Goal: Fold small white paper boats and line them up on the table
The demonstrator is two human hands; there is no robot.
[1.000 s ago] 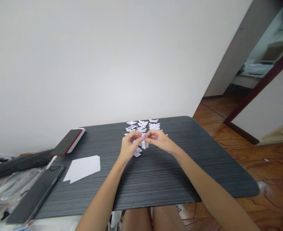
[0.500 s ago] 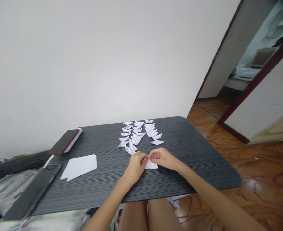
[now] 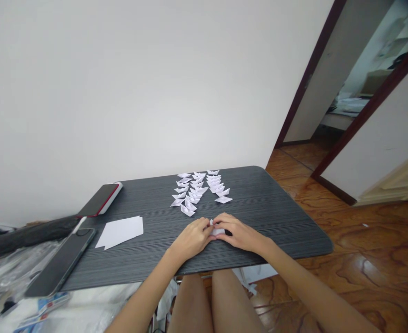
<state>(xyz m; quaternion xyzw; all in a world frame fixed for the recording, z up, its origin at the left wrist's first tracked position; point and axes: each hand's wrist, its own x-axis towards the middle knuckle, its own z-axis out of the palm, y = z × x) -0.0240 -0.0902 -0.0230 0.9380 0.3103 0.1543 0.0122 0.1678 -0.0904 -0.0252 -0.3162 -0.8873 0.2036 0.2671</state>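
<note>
In the head view, a small folded white paper [image 3: 218,231] lies low over the dark wood-grained table [image 3: 269,217], directly between the two hands. The left hand [image 3: 195,236] is at its left end, fingers curled and thumb drawn in, pinching it. The right hand [image 3: 240,232] arches at its right end, thumb below and fingertips above, nearly closed on it; the fingers partly cover its shape. Beyond the folded white paper stand rows of white origami boats [image 3: 198,188]. Well to its left lie white paper sheets [image 3: 120,231], and farther left a smartphone [image 3: 63,261].
</note>
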